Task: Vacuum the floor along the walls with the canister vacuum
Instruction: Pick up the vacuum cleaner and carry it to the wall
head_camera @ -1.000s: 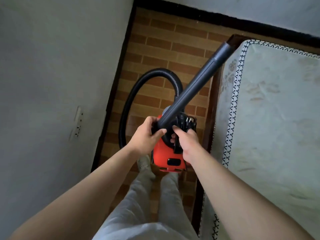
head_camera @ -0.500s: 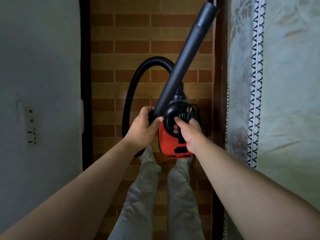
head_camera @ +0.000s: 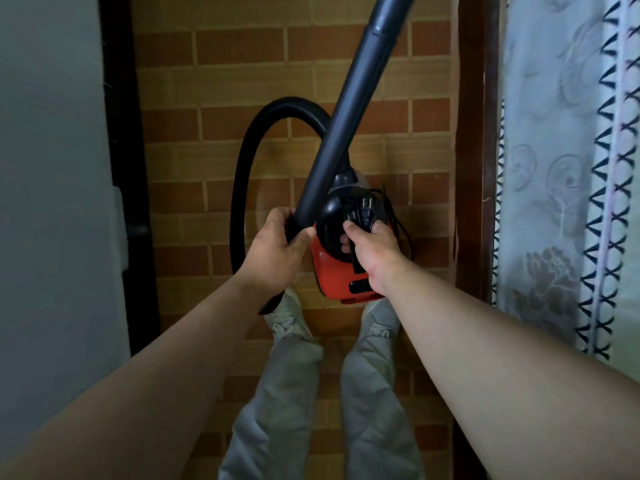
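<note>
Left hand grasps the lower end of the tube. Right hand grasps the vacuum by its handle. The vacuum is left of the bed

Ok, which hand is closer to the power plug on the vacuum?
Right. The right hand grips the canister handle just below the plug; the left hand holds the wand low down, farther left of the plug.

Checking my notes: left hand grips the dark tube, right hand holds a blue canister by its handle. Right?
No: the head view shows the canister is red-orange, not blue. The left hand grips the dark tube, the right hand holds the canister's handle.
</note>
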